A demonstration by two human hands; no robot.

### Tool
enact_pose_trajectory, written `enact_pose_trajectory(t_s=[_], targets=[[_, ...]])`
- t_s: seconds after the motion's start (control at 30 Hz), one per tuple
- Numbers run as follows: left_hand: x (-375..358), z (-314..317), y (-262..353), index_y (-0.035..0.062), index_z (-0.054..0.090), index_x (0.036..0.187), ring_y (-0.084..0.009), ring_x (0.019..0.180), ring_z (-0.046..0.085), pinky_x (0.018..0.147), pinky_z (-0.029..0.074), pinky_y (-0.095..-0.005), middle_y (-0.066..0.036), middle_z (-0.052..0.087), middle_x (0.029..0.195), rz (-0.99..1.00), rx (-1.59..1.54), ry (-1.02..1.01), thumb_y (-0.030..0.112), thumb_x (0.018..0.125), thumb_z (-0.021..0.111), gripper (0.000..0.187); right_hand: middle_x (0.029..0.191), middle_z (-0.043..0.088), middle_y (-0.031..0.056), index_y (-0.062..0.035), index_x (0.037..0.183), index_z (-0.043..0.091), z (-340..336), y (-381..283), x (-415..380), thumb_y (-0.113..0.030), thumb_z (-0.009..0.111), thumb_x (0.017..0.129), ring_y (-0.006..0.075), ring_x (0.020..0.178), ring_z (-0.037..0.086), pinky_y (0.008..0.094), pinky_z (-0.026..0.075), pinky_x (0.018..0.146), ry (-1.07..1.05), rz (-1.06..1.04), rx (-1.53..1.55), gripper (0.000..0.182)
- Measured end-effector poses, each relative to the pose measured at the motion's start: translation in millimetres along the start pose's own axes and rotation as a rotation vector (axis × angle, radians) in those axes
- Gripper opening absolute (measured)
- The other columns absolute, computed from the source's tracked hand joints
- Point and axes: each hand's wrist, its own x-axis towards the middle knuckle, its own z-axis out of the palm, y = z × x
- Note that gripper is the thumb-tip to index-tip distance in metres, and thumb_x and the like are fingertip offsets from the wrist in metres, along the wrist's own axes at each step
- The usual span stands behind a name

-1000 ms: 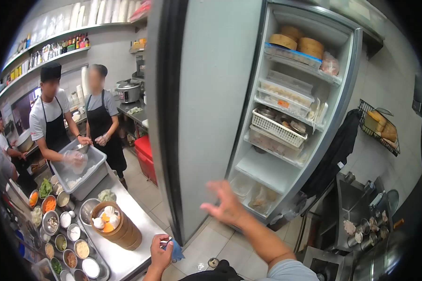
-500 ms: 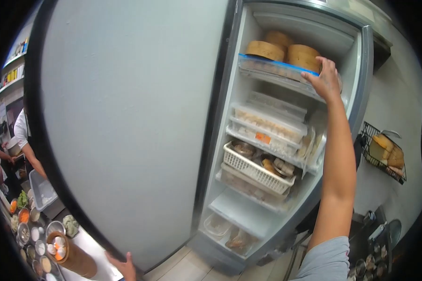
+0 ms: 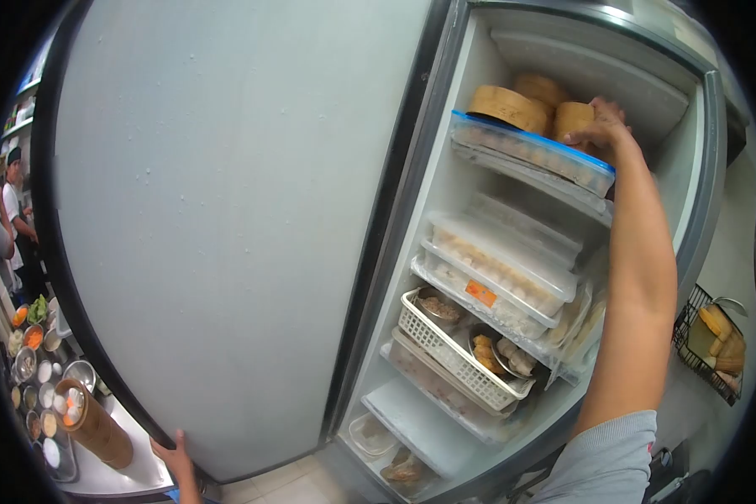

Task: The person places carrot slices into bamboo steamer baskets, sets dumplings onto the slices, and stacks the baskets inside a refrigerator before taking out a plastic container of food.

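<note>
At the top of an open refrigerator, my right hand (image 3: 603, 128) has its thumb and fingers around the right-hand bamboo steamer (image 3: 573, 120). Two more bamboo steamers (image 3: 506, 104) stand beside and behind it. Just below my wrist is a clear plastic container with a blue rim (image 3: 533, 151). My left hand (image 3: 174, 460) holds the lower edge of the refrigerator door (image 3: 227, 227), thumb on its inner face and the other fingers partly hidden.
Lower shelves hold clear food boxes (image 3: 500, 260), a white basket (image 3: 454, 344) with bowls, and a bag (image 3: 405, 468). At left, a steamer stack (image 3: 101, 433) stands by several ingredient bowls; people (image 3: 15, 210) are beyond. A wire basket (image 3: 706, 344) hangs at right.
My right hand has moved from the front of the blue-rimmed container back onto the right-hand steamer. My left hand has come to the door edge. The view has shifted.
</note>
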Motion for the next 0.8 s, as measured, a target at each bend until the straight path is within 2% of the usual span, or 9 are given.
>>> enact_pose_trajectory(t_s=[0.17, 0.37, 0.43, 0.47, 0.57, 0.6, 0.7, 0.77, 0.8], targets=[[12, 7, -9, -0.0019, 0.019, 0.150, -0.0398, 0.140, 0.025, 0.116, 0.025, -0.0474, -0.025, 0.020, 0.152, -0.027, -0.005, -0.011, 0.052, 0.079, 0.075, 0.105, 0.141, 0.045, 0.0181, -0.0018, 0.133, 0.053, -12, -9, 0, -0.045, 0.093, 0.047, 0.0352, 0.138, 0.033, 0.0547, 0.034, 0.106, 0.022, -0.006, -0.036, 0.105], [14, 9, -4, 0.0007, 0.019, 0.151, -0.0391, 0.140, 0.026, 0.115, 0.026, -0.0466, -0.024, 0.020, 0.152, -0.025, 0.020, -0.005, 0.050, 0.081, 0.074, 0.101, 0.128, 0.055, 0.0270, 0.0055, 0.116, 0.063, -33, 7, -4, -0.044, 0.094, 0.042, 0.0376, 0.124, 0.051, 0.0451, 0.041, 0.104, -0.016, -0.114, 0.184, 0.095], [15, 7, 2, 0.0010, 0.019, 0.151, -0.0388, 0.140, 0.026, 0.115, 0.026, -0.0463, -0.023, 0.020, 0.152, -0.032, -0.009, -0.021, 0.049, 0.082, 0.074, 0.100, 0.109, 0.065, 0.0265, 0.0061, 0.104, 0.067, -35, 13, -5, -0.040, 0.095, 0.042, 0.0370, 0.108, 0.062, 0.0420, 0.047, 0.097, 0.231, -0.172, 0.291, 0.083], [13, 6, 5, 0.0013, 0.019, 0.151, -0.0385, 0.140, 0.026, 0.115, 0.026, -0.0460, -0.023, 0.020, 0.152, -0.035, -0.043, -0.037, 0.048, 0.082, 0.074, 0.100, 0.097, 0.069, 0.0224, 0.0046, 0.099, 0.069, -50, 9, -13, -0.037, 0.096, 0.043, 0.0343, 0.093, 0.068, 0.0417, 0.053, 0.086, 0.170, -0.210, 0.353, 0.074], [19, 8, -1, 0.0015, 0.019, 0.151, -0.0384, 0.140, 0.026, 0.115, 0.026, -0.0456, -0.024, 0.020, 0.152, -0.016, -0.033, -0.042, 0.048, 0.082, 0.074, 0.100, 0.093, 0.069, 0.0203, 0.0046, 0.097, 0.068, -82, 4, -35, -0.033, 0.095, 0.046, 0.0311, 0.082, 0.069, 0.0397, 0.056, 0.074, 0.155, -0.269, 0.348, 0.070], [22, 10, -3, 0.0015, 0.019, 0.151, -0.0384, 0.140, 0.026, 0.115, 0.026, -0.0456, -0.024, 0.020, 0.152, -0.018, -0.027, -0.046, 0.048, 0.082, 0.074, 0.100, 0.088, 0.069, 0.0176, 0.0023, 0.092, 0.067, -83, 7, -39, -0.031, 0.095, 0.045, 0.0287, 0.077, 0.069, 0.0387, 0.056, 0.070, 0.263, -0.277, 0.401, 0.064], [23, 4, 9, -0.0015, 0.020, 0.150, -0.0390, 0.140, 0.026, 0.116, 0.024, -0.0443, -0.026, 0.022, 0.151, 0.002, -0.049, -0.097, 0.047, 0.081, 0.076, 0.102, 0.089, 0.061, 0.0107, -0.0025, 0.108, 0.054, -110, 3, -71, -0.019, 0.088, 0.056, 0.0228, 0.081, 0.062, 0.0341, 0.051, 0.076, 0.324, -0.309, 0.413, 0.064], [41, 20, -20, -0.0050, 0.021, 0.149, -0.0374, 0.143, 0.024, 0.118, 0.018, -0.0422, -0.026, 0.025, 0.152, 0.056, -0.086, -0.108, 0.042, 0.082, 0.076, 0.099, 0.092, 0.066, 0.0132, -0.0007, 0.110, 0.059, -118, 19, -59, -0.026, 0.088, 0.058, 0.0263, 0.082, 0.068, 0.0408, 0.056, 0.077, 0.279, -0.455, 0.443, 0.065], [46, 29, -28, -0.0057, 0.020, 0.149, -0.0369, 0.142, 0.026, 0.119, 0.018, -0.0424, -0.026, 0.027, 0.152, 0.027, -0.144, -0.084, 0.040, 0.081, 0.076, 0.099, 0.100, 0.064, 0.0152, -0.0005, 0.115, 0.055, -128, 14, -68, -0.025, 0.086, 0.061, 0.0270, 0.091, 0.066, 0.0425, 0.053, 0.088, 0.167, -0.430, 0.478, 0.067]])
